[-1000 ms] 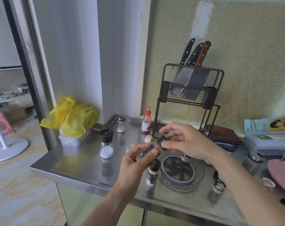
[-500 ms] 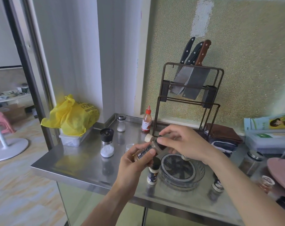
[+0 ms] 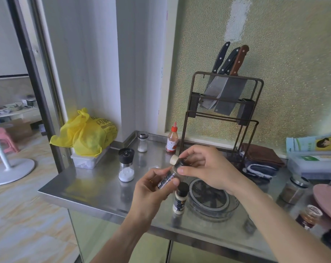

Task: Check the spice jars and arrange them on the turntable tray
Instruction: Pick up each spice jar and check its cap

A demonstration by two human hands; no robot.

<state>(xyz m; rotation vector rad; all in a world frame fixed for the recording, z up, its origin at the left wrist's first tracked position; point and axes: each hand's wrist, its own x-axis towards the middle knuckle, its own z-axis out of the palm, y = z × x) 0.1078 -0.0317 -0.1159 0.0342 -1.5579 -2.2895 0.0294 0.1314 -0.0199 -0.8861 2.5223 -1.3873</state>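
A small dark-labelled spice jar point(image 3: 170, 173) with a cream end is held tilted above the steel counter point(image 3: 96, 186). My left hand point(image 3: 153, 188) grips its lower body and my right hand point(image 3: 206, 168) pinches its upper part. Just below stands a second small jar point(image 3: 179, 201) with a black cap. Beside it on the right sits the clear round turntable tray point(image 3: 212, 207), partly behind my right hand. More jars stand around: a salt grinder point(image 3: 126, 168), a small shaker point(image 3: 142, 142), a glass jar point(image 3: 293, 190) and an open jar point(image 3: 308, 217) at the right.
A knife rack point(image 3: 223, 103) with several knives stands behind the tray. A red sauce bottle point(image 3: 172, 139) is by the wall, a yellow bag point(image 3: 85, 133) on a plastic box at the back left. Folded cloths point(image 3: 259, 158) and a pink plate point(image 3: 327, 202) lie right.
Both hands keep hold of the tilted jar; my right hand's fingers have shifted slightly on its upper end. The camera view has drifted a little.
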